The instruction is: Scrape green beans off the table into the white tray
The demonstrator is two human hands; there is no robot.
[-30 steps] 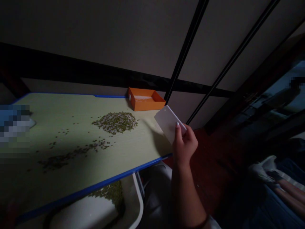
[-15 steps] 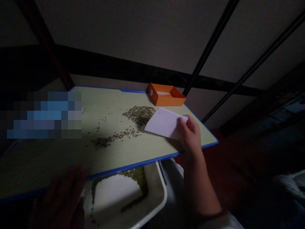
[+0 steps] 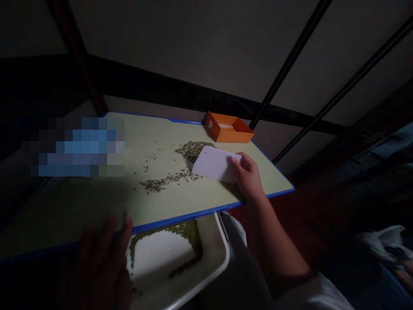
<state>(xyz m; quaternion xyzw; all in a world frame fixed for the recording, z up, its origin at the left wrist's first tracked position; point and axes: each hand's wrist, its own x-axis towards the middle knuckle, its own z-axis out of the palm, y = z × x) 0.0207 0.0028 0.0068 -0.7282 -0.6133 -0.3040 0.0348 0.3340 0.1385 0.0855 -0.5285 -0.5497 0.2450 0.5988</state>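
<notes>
Partly hidden granules (image 3: 192,148) behind card (image 3: 214,165), shadowed left hand (image 3: 105,254)

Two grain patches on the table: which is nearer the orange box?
The compact pile, just in front of the orange box; the other is a long, thin streak toward the blue near edge.

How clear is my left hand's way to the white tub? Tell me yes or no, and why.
Probably yes: the left hand looks right beside the white tub, whose near part is uncovered. The blue edge of the tabletop seems to overhang its far side.
</notes>
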